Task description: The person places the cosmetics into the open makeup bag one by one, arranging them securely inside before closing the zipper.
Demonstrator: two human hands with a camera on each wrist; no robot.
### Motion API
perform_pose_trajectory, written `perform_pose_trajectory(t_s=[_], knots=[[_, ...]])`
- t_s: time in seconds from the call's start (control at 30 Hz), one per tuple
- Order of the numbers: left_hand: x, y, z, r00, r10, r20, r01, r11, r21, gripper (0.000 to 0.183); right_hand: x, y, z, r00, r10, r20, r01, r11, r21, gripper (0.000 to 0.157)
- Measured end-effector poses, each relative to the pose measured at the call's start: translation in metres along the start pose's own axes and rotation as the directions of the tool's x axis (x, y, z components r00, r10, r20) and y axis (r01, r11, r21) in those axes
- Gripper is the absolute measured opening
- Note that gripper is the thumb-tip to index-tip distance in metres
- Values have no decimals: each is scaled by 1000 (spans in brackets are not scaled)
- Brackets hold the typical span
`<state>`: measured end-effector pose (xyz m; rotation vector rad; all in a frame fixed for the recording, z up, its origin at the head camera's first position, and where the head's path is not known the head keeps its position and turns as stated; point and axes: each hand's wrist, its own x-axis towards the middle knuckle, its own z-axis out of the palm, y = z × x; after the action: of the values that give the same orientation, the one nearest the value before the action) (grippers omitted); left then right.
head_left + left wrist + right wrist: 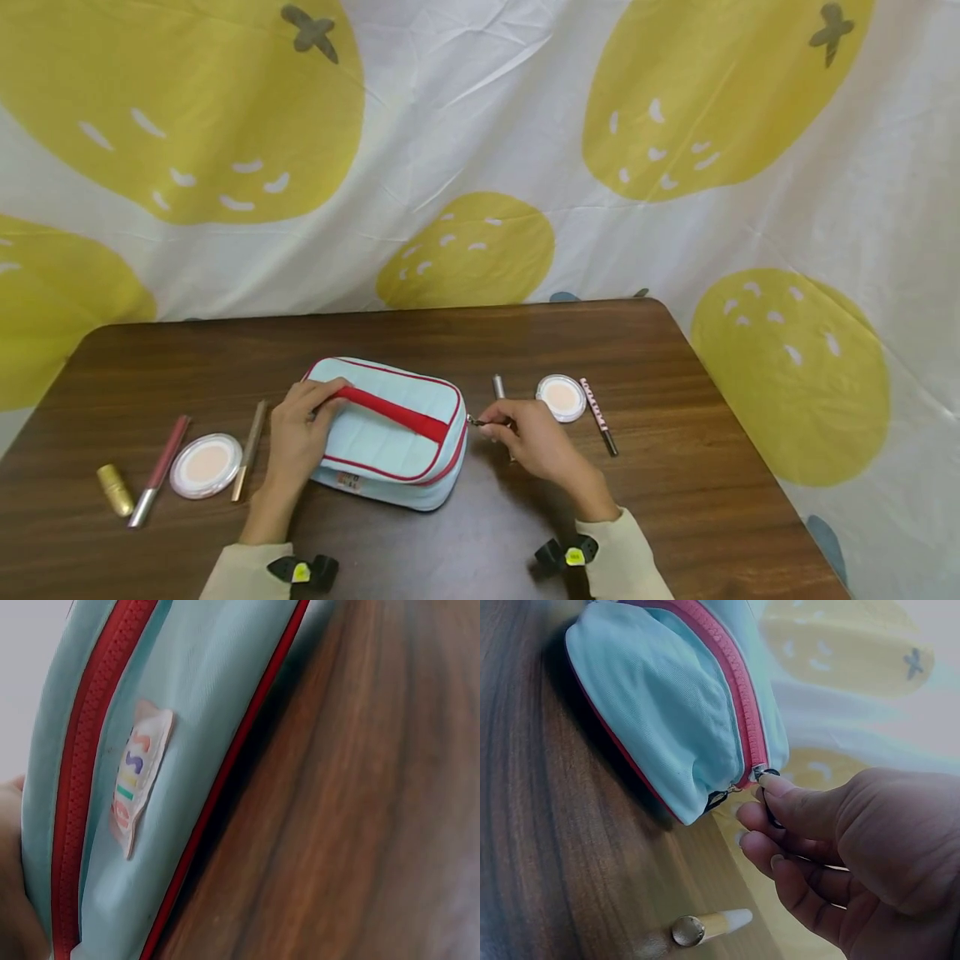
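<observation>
White cloth (480, 158) printed with big yellow fruit hangs behind us, beyond the dark wood-grain table (187, 362) where the pouch (390, 450) sits. We have this pale blue pouch on the tabletop, lid side up, its red piping and red handle (397, 414) facing us from above. Our left hand (296, 429) is clamped on the pouch's left end, fingers bent over its top edge where the handle begins. Our right hand (536, 437) is just off the pouch's right end, thumb and index finger pinched together on a dark zipper pull (772, 810). We see a second dark pull (716, 800) beside it at the same corner of the pouch, below the end of the red zipper (731, 664). Along the pouch's front we find a small label (142, 776) with coloured letters.

Left of the pouch, going outward, we have a slim gold stick (250, 450), a round compact (206, 467), a pinkish-red tube with a silver end (160, 471) and a short gold tube (115, 490). Right of the pouch lie a silver-and-gold tube (498, 386), partly hidden by our hand, then another compact (561, 398), and beside that a patterned pencil (597, 415) with a black end
</observation>
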<state>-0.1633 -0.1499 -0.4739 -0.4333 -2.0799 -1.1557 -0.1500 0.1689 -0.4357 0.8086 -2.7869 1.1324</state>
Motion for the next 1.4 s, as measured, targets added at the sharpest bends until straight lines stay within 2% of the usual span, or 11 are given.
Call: perform_pose_trajectory(t_s=[0.33,0.7,0.9,1.07,1.27,1.33,1.4], knots=[[3,1,8,999,-20,-44,23,997,70,25,-1,1,2,1000,18,13,-18,1000,19,7],[13,2,15,993,-60,-100,66,996,59,23,3,2,5,1000,-14,-5,14,999,29,4],[15,-1,21,985,-110,-135,117,992,48,21,4,0,6,1000,0,9,-1,997,73,4],[19,-3,23,979,-139,-148,148,987,55,20,5,-4,10,1000,-9,-9,10,998,69,4],[22,-5,22,964,-190,-188,208,975,80,20,9,-12,19,997,-43,66,33,989,143,3],[22,-4,22,959,-221,-177,238,968,81,20,9,-13,20,997,-38,70,28,989,148,4],[23,-2,20,957,-257,-136,270,959,85,21,9,-13,20,998,-32,52,25,991,135,4]])
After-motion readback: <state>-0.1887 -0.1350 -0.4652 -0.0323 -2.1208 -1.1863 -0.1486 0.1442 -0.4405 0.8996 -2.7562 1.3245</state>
